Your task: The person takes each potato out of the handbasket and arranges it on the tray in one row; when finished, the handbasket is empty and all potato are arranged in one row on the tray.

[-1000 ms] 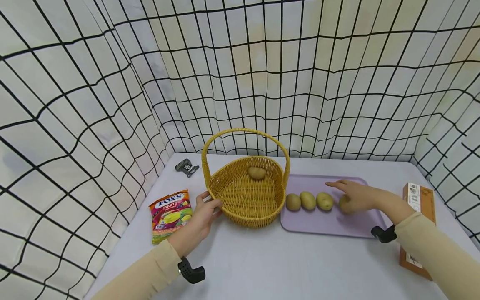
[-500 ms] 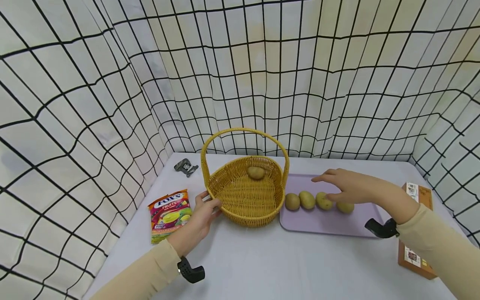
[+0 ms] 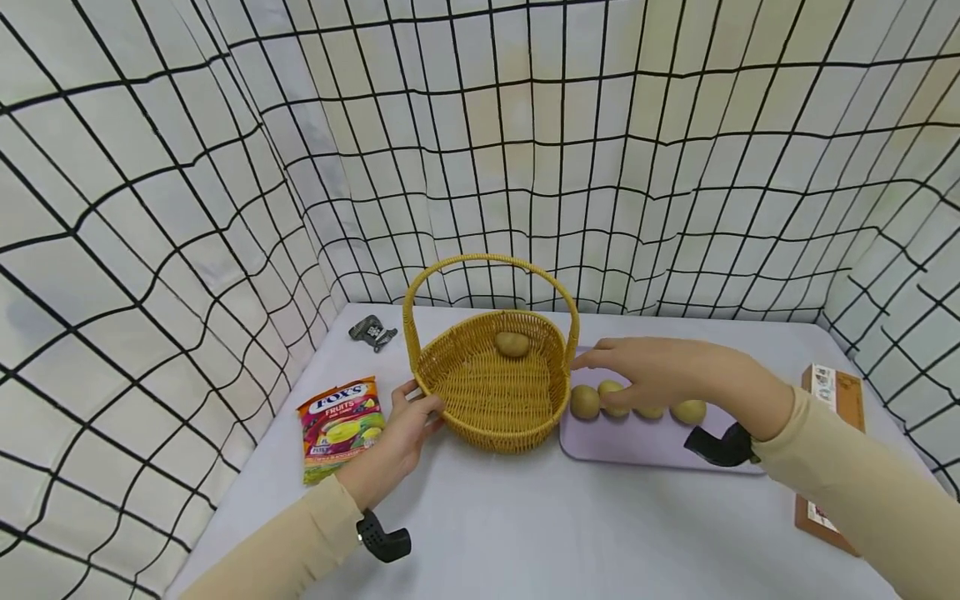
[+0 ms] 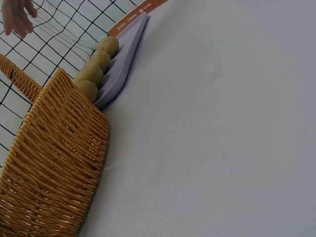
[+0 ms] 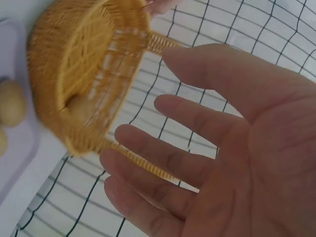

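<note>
My left hand point(image 3: 405, 429) grips the left side of a yellow wicker basket point(image 3: 495, 437), which has a tall arched handle. One potato point(image 3: 512, 344) lies inside the basket, near its back wall. Over a lilac tray point(image 3: 637, 450) hangs my right hand point(image 3: 667, 367), its fingers spread and holding nothing, the fingertips close to the basket's right edge. In the right wrist view the palm point(image 5: 247, 173) shows bare. Several potatoes point(image 3: 585, 402) sit in a row on the tray, some partly hidden behind the right hand.
A bag of Fox's fruit candy point(image 3: 341, 429) lies beside the left forearm. Behind it is a small black-and-grey item point(image 3: 372, 332). An orange-brown box point(image 3: 849, 400) stands right of the tray, partly covered by the right sleeve. Black netting point(image 3: 525, 167) rises behind the table.
My right hand has lifted off the rightmost potato and moved left over the tray toward the basket, with nothing in it. The left hand and the basket have stayed in place.
</note>
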Demonstrator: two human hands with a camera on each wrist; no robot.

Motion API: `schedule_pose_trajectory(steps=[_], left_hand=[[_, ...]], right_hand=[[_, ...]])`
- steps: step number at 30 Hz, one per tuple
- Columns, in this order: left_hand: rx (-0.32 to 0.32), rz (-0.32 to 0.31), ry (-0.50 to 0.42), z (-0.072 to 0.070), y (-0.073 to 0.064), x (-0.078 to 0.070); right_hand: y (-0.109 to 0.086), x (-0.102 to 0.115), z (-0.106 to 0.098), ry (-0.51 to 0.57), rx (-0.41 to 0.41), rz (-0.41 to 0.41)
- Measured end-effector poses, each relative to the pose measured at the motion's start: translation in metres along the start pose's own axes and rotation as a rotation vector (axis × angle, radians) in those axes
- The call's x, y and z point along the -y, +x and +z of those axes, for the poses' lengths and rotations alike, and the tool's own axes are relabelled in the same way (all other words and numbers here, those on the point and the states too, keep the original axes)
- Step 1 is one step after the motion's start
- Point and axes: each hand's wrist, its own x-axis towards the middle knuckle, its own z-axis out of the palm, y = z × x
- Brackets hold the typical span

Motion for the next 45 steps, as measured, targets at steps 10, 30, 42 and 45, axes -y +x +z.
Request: schedule_pose_trajectory(steps=[10, 30, 42, 45], left_hand=[[-0.002, 0.000, -0.005, 0.001, 0.003, 0.000], [-0.008, 0.011, -0.020, -0.001, 0.001, 0.004], [-0.021, 0.008, -0.048, -0.003, 0.001, 0.002], [-0.017, 0.005, -0.048, -0.002, 0.002, 0.003]], right_hand=[[0.059, 0.031, -0.016, -0.015, 0.016, -0.080], [0.195, 0.019, 0.037, -0.026, -0.177, 0.157], [0.230, -0.004, 0.063, 0.090, -0.199, 0.243], [0.232, -0.008, 0.069, 0.142, -0.193, 0.284]])
